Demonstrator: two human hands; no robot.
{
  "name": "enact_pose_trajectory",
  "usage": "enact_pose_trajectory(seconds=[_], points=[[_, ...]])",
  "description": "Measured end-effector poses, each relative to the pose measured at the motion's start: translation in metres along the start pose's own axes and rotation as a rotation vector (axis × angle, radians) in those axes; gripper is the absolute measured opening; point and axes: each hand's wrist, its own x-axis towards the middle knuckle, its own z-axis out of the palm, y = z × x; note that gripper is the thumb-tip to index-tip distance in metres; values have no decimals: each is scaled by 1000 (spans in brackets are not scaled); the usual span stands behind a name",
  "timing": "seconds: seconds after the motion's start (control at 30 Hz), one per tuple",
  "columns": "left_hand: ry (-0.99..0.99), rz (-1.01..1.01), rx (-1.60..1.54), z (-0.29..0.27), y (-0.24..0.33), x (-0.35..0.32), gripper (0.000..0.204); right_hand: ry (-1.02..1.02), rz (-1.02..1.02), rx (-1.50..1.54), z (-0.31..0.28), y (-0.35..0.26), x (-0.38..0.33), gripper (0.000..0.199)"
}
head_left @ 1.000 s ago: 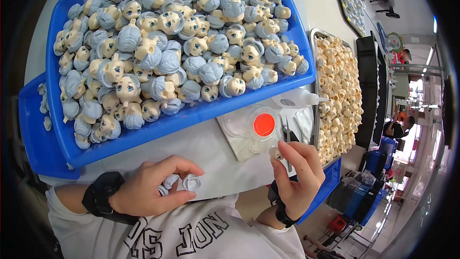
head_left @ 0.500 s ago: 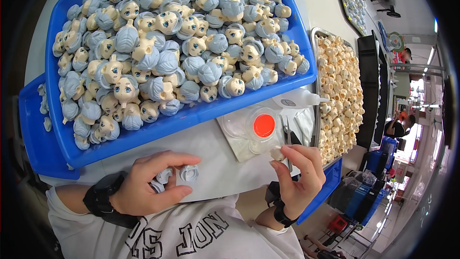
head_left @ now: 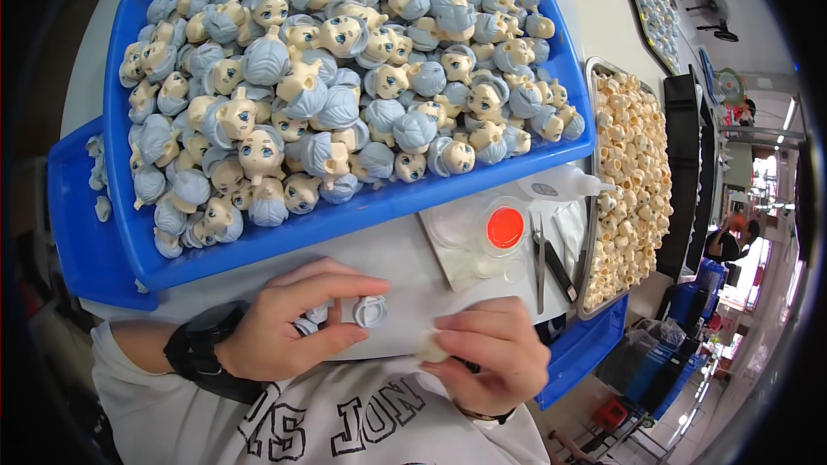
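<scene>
My left hand (head_left: 280, 331) is closed around a few pale grey-blue molded doll hair pieces. One hair piece (head_left: 370, 312), with its round hollow facing up, sits at the tips of the thumb and index finger; others lie partly hidden in the palm. To the right, my right hand (head_left: 500, 353) pinches a small cream-colored part (head_left: 431, 347) between thumb and fingers, a short gap away from the hair pieces. That cream part is smeared by motion, so its shape does not show well. Both hands are over the near edge of the white table (head_left: 413, 271).
A big blue bin (head_left: 362, 217) heaped with doll heads (head_left: 258, 155) fills the far side. Right of it are a metal tray (head_left: 589, 250) of cream parts, a white squeeze bottle (head_left: 560, 182), a jar with red contents (head_left: 505, 228), tweezers (head_left: 540, 271) and a dark-handled knife (head_left: 560, 274).
My right hand has moved left and toward me, bringing the cream part closer to my left hand. The left hand keeps its hold on the hair pieces. The whole view has shifted slightly.
</scene>
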Motion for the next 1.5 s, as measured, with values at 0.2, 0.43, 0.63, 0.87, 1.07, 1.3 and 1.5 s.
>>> enact_pose_trajectory(seconds=[0.2, 0.43, 0.63, 0.87, 1.07, 1.3, 1.5], points=[[12, 28, -12, 1, 1, 0, 38, -55, 57, 5, 12, -1, 6, 37], [1, 25, 1, 1, -3, -1, 40, -148, 59, -16, 16, 3, 7, 39], [-43, -5, -22, -2, -3, -1, 39, -228, 62, -19, 15, 2, 9, 40], [-50, -100, -219, -1, 1, -3, 52, -229, 84, -29, 24, 1, 7, 47], [-195, -98, -238, -7, 3, -2, 51, -168, 65, -65, 35, 4, 3, 41], [-197, -128, -253, -6, 2, -1, 49, -75, 10, -41, 38, 1, 1, 35], [-371, -159, -112, -10, 8, 0, 28, -47, -110, -153, 27, -8, 0, 38]])
